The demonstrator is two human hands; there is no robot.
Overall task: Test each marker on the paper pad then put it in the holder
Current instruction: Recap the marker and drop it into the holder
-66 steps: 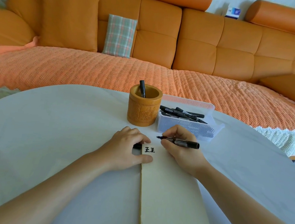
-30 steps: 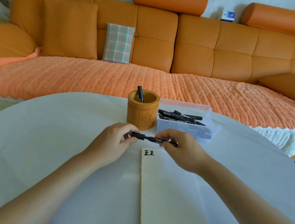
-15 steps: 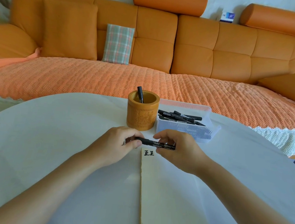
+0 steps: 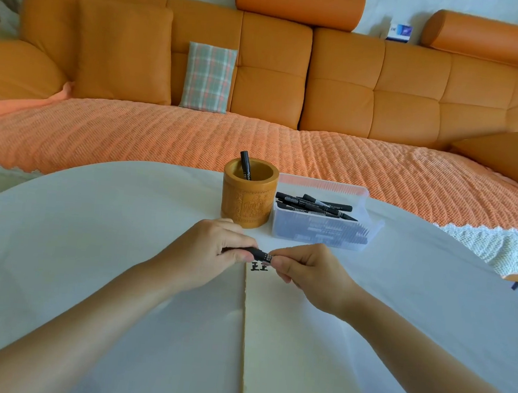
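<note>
Gripping slim black marker (image 4: 259,254): both hands.

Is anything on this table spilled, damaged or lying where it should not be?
Nothing stands out. The bamboo holder stands upright with one marker leaning inside; the other markers lie in the clear bin; the left hand and right hand hold a black marker over the paper pad, by its two inked marks.

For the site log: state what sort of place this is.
Most likely a home living room: a long orange sofa with a plaid cushion stands behind a white table, where a bamboo holder and a clear tub of markers make an improvised work spot.
</note>
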